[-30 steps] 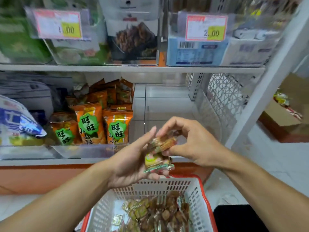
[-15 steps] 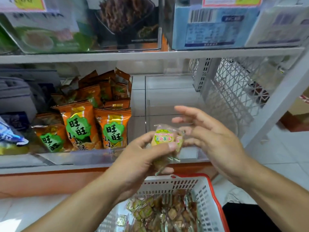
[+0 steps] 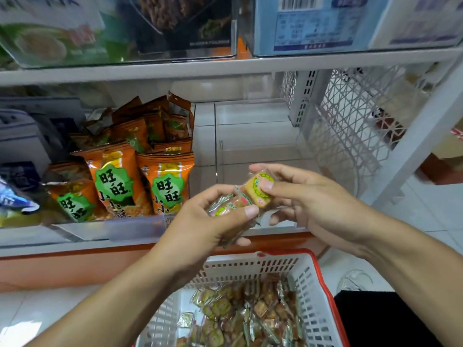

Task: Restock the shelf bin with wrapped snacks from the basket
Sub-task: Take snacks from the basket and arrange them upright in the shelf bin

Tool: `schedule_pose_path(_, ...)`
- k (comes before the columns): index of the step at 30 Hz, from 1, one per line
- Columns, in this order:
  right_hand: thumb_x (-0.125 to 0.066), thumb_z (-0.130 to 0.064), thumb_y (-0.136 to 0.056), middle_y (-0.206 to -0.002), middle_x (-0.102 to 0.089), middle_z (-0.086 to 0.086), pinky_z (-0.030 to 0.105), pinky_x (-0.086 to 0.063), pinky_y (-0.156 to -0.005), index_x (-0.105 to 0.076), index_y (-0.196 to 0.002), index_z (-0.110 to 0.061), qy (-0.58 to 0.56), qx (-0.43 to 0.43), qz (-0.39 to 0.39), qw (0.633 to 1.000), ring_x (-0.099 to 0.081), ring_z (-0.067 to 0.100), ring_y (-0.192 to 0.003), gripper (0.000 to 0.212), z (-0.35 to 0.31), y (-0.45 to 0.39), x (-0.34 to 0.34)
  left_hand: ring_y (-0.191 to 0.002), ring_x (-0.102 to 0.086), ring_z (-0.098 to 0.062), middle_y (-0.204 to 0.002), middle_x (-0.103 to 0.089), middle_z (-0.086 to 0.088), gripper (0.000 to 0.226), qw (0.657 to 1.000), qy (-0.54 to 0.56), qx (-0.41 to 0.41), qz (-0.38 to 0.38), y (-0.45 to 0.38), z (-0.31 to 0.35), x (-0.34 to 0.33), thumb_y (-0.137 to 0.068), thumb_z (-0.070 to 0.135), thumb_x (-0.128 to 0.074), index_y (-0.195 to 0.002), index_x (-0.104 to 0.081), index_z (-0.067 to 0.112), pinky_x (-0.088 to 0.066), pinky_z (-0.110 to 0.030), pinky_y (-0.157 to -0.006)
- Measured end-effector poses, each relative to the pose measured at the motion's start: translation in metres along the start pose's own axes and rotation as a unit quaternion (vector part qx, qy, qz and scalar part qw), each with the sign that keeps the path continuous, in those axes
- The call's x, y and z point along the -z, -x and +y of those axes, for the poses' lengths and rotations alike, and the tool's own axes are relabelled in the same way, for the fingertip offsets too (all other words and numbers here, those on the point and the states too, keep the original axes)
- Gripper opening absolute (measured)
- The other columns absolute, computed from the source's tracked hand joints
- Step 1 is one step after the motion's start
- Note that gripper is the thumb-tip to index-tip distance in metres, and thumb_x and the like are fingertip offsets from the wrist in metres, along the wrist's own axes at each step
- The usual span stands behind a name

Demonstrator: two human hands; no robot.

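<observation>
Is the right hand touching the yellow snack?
Touching. The head view shows the right hand pinching the yellow wrapped snack, thumb pressed on its front.

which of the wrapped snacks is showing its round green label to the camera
The square yellow wrapped snack pinched in the right hand. The clear-wrapped snacks gripped in the left hand sit edge-on, labels partly hidden.

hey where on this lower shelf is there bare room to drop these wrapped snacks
The clear bin on the lower shelf is bare, bordered by the orange snack bags on its left and the white lattice panel on its right. The left side is packed with bags. Your hands hold wrapped snacks just before its front edge.
</observation>
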State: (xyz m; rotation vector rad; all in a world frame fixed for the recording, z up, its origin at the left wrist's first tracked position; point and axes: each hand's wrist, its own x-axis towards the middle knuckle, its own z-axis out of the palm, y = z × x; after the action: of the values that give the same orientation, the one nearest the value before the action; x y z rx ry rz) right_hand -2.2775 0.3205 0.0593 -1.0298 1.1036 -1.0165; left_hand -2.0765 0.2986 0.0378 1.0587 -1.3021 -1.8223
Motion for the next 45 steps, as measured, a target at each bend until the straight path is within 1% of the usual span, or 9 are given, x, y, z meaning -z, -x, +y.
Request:
schedule_pose_path(7,-0.063,0.006,-0.086,-0.094,-0.067,0.005,0.018,-0.042,-0.062,-0.069,-0.123,-0.013,0.124,-0.079,-0.131,0.980,-0.052,0.012,-0.074,0.042,-0.014,0.001,0.022,-0.080,-0.075,-0.019,-0.106,-0.078,-0.010,0.029,0.998,0.001,0.042,-0.036,0.000,0.002,0.002,-0.081,0.011,-0.080,-0.106,-0.077,0.024,-0.059,-0.026,-0.061)
schedule_pose_path(11,-0.067,-0.001,-0.078,-0.106,-0.070,0.020,0.021,-0.050,-0.071,-0.068,-0.116,0.000,0.037,-0.051,-0.020,0.998,-0.061,0.022,-0.088,0.038,-0.021,-0.022,0.028,-0.099,-0.075,-0.030,-0.133,-0.063,-0.008,0.054,1.000,-0.001,0.002,0.015,-0.012,0.005,0.003,-0.091,-0.008,-0.065,-0.125,-0.069,0.034,-0.062,-0.030,-0.068)
schedule_pose_path(14,-0.063,0.011,-0.084,-0.098,-0.074,0.011,0.026,-0.057,-0.077,-0.070,-0.106,-0.004,0.004,-0.020,0.090,0.996,-0.068,0.020,-0.086,0.028,-0.013,-0.067,0.025,-0.097,-0.075,-0.027,-0.143,-0.052,0.001,0.088,0.995,-0.076,-0.048,0.042,-0.021,0.007,0.001,-0.089,-0.003,-0.071,-0.153,-0.035,0.046,-0.063,-0.034,-0.071)
schedule_pose_path(22,-0.044,0.019,-0.092,-0.062,-0.057,0.008,0.026,-0.042,-0.049,-0.058,-0.089,-0.002,-0.013,-0.068,0.117,0.991,-0.052,0.016,-0.050,0.025,0.031,-0.183,0.020,-0.084,-0.079,-0.024,-0.110,-0.074,0.004,0.114,0.997,-0.032,-0.014,0.070,-0.043,0.002,-0.005,-0.081,0.002,-0.081,-0.162,-0.007,0.034,-0.064,-0.038,-0.071)
schedule_pose_path(25,-0.056,-0.013,-0.096,-0.085,-0.068,0.010,0.033,-0.052,-0.077,-0.063,-0.096,-0.013,0.155,-0.063,0.147,0.975,-0.062,0.021,-0.078,0.006,0.042,-0.222,0.028,-0.087,-0.078,-0.019,-0.092,-0.077,0.015,0.108,0.996,-0.023,-0.032,0.077,-0.046,0.003,-0.003,-0.082,0.001,-0.080,-0.160,-0.016,0.039,-0.063,-0.031,-0.065)
schedule_pose_path(28,-0.068,-0.030,-0.090,-0.113,-0.069,0.007,0.029,-0.049,-0.089,-0.070,-0.110,-0.022,0.392,-0.025,0.171,0.903,-0.062,0.022,-0.101,0.022,0.047,-0.243,0.036,-0.083,-0.078,-0.019,-0.097,-0.077,0.006,0.107,0.996,-0.042,-0.027,0.075,-0.047,0.002,-0.004,-0.081,0.001,-0.081,-0.156,-0.019,0.046,-0.063,-0.032,-0.064)
schedule_pose_path(33,-0.077,-0.018,-0.081,-0.104,-0.075,0.001,0.007,-0.044,-0.065,-0.075,-0.095,-0.016,0.384,0.017,0.249,0.889,-0.068,0.010,-0.087,0.014,0.050,-0.260,0.035,-0.076,-0.077,-0.017,-0.111,-0.072,-0.002,0.113,0.996,-0.064,-0.022,0.065,-0.048,-0.001,-0.005,-0.079,0.006,-0.081,-0.159,-0.012,0.047,-0.063,-0.031,-0.063)
schedule_pose_path(40,-0.070,-0.015,-0.088,-0.117,-0.068,0.010,0.029,-0.051,-0.091,-0.070,-0.112,-0.007,0.491,-0.023,0.247,0.835,-0.063,0.027,-0.115,0.025,0.051,-0.264,0.038,-0.073,-0.076,-0.012,-0.108,-0.073,-0.001,0.115,0.997,-0.055,-0.016,0.054,-0.049,-0.001,-0.003,-0.080,0.006,-0.082,-0.161,-0.010,0.044,-0.064,-0.032,-0.064)
schedule_pose_path(45,-0.073,-0.016,-0.084,-0.121,-0.066,0.017,0.036,-0.055,-0.090,-0.063,-0.117,-0.004,0.432,-0.034,0.262,0.862,-0.065,0.034,-0.110,0.036,0.051,-0.263,0.030,-0.078,-0.077,-0.016,-0.101,-0.077,0.002,0.114,0.997,-0.034,-0.014,0.063,-0.047,-0.001,-0.003,-0.080,0.004,-0.083,-0.160,-0.012,0.044,-0.063,-0.033,-0.065)
